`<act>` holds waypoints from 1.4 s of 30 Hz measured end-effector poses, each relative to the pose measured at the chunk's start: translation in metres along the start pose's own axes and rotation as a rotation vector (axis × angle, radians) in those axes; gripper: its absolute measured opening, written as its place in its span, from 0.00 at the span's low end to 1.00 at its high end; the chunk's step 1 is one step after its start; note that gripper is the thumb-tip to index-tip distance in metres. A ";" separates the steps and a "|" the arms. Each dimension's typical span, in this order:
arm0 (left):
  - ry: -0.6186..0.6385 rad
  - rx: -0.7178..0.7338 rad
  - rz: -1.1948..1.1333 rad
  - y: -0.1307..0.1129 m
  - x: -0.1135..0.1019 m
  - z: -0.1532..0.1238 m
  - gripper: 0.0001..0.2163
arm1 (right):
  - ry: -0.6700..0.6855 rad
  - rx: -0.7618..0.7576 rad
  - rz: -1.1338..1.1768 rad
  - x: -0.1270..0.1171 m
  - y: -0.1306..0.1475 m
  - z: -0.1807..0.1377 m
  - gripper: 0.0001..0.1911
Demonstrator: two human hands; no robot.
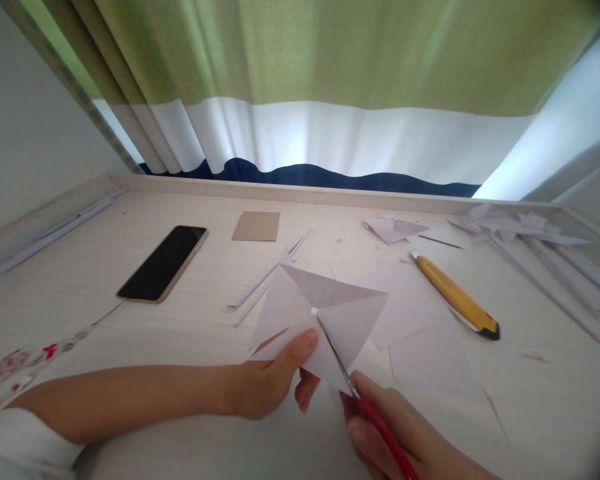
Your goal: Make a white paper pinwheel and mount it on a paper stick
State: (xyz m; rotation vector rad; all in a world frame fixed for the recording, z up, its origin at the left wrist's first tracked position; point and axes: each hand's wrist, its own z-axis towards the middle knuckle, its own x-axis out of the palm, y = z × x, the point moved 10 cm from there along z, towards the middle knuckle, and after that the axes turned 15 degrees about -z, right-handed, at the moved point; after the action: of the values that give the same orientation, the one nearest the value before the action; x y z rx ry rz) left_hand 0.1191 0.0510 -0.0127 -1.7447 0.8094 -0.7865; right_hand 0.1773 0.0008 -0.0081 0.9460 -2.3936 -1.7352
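A square sheet of white paper with cuts running in from its corners is pinched in my left hand, thumb on top and fingers beneath. A small white spot marks the sheet's middle. My right hand is closed around red-handled scissors. Their blades lie along the paper's lower right part, the tips close to the middle. Just behind the paper are thin rolled paper sticks. To its right lie loose white sheets.
A phone lies at left, near a brown square card. At right are a yellow utility knife, a folded paper piece and several paper pinwheels on sticks. A raised edge runs below the curtain.
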 end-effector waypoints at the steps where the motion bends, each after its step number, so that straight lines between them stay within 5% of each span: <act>1: 0.002 -0.001 -0.001 0.000 0.000 0.000 0.29 | 0.000 0.006 -0.006 0.000 0.000 0.000 0.20; 35: -0.001 0.056 0.000 -0.007 -0.002 0.001 0.29 | -0.009 -0.124 -0.050 0.002 0.007 0.006 0.17; 42: -0.010 0.123 -0.087 -0.012 -0.005 0.003 0.28 | -0.067 -0.042 0.157 0.016 -0.021 -0.008 0.19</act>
State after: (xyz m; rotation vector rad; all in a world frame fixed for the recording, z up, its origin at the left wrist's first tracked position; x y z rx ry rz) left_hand 0.1207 0.0596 -0.0030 -1.6813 0.6682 -0.8674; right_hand 0.1769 -0.0181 -0.0286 0.6851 -2.3871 -1.7789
